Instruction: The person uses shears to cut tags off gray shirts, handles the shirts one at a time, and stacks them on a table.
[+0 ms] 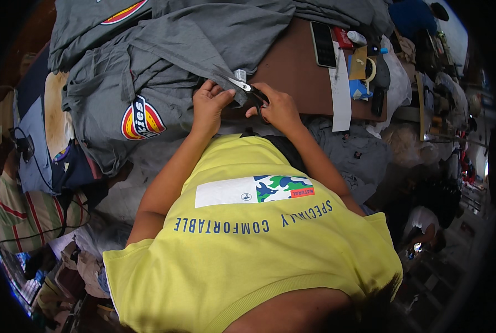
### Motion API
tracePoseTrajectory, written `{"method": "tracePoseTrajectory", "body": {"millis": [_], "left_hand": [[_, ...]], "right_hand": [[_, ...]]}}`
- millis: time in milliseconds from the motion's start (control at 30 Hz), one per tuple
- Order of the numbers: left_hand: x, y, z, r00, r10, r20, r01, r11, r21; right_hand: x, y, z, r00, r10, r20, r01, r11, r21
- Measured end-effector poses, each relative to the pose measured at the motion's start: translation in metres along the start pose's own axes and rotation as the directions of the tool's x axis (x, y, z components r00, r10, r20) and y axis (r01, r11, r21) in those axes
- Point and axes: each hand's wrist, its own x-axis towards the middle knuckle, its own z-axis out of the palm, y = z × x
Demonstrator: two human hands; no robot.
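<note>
Grey T-shirts [164, 61] with a colourful printed badge lie across the brown table. My left hand [208, 108] pinches the edge of one grey T-shirt near the table's front edge. My right hand [277, 108] is closed round the black handles of a pair of scissors [243, 86]. Their silver blades point left over the cloth, close to my left fingertips. Beside the blades, a small white label [240, 75] shows on the fabric. Whether the blades touch the cloth I cannot tell.
Right of the garments, the brown table [292, 66] carries a phone [323, 44], a long paper strip [341, 94], a tape roll [370, 71] and a red packet [342, 38]. More grey cloth [353, 150] hangs below its right edge. Another person [423, 225] is at the right.
</note>
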Motion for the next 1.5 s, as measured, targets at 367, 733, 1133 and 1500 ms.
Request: {"method": "tracePoseTrajectory", "body": {"millis": [367, 733, 1133, 1500], "left_hand": [[0.001, -0.001, -0.004, 0.997, -0.025, 0.072, 0.027, 0.999, -0.023], [0.018, -0.001, 0.025, 0.970, -0.025, 0.243, -0.006, 0.992, 0.127], [0.020, 0.048, -0.042, 0.761, 0.327, 0.561, -0.536, -0.171, 0.827], [-0.001, 0.185, -0.132, 0.919, -0.092, 0.382, -0.392, -0.144, 0.908]], "right_hand": [[-0.025, 0.132, -0.024, 0.936, 0.219, -0.274, -0.178, 0.969, 0.169], [-0.030, 0.104, -0.061, 0.894, 0.367, -0.257, -0.447, 0.696, -0.562], [-0.010, 0.073, -0.096, 0.844, 0.349, -0.408, -0.024, 0.784, 0.620], [-0.027, 0.152, -0.144, 0.783, 0.611, -0.116, -0.175, 0.396, 0.901]]}}
